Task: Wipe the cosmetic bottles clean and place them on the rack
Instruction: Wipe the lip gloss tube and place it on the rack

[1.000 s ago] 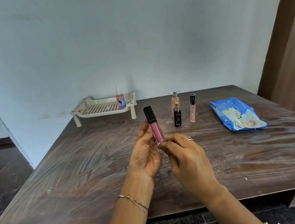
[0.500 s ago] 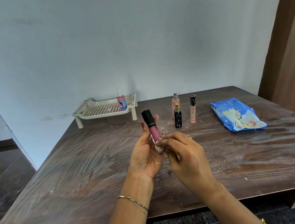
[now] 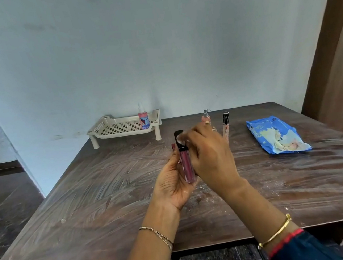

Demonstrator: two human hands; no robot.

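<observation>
The only view is a wide-angle camera on the person's head, placed at the near edge of the table (image 3: 89, 207) and facing forward and down across it to the far edge and the wall (image 3: 155, 55) behind. Both forearms rise from the frame's bottom. The left hand (image 3: 174, 184) and right hand (image 3: 212, 157), meeting on a lip gloss tube (image 3: 187, 165) and wipe (image 3: 181, 140), sit nearest the lens, over the table's middle
</observation>
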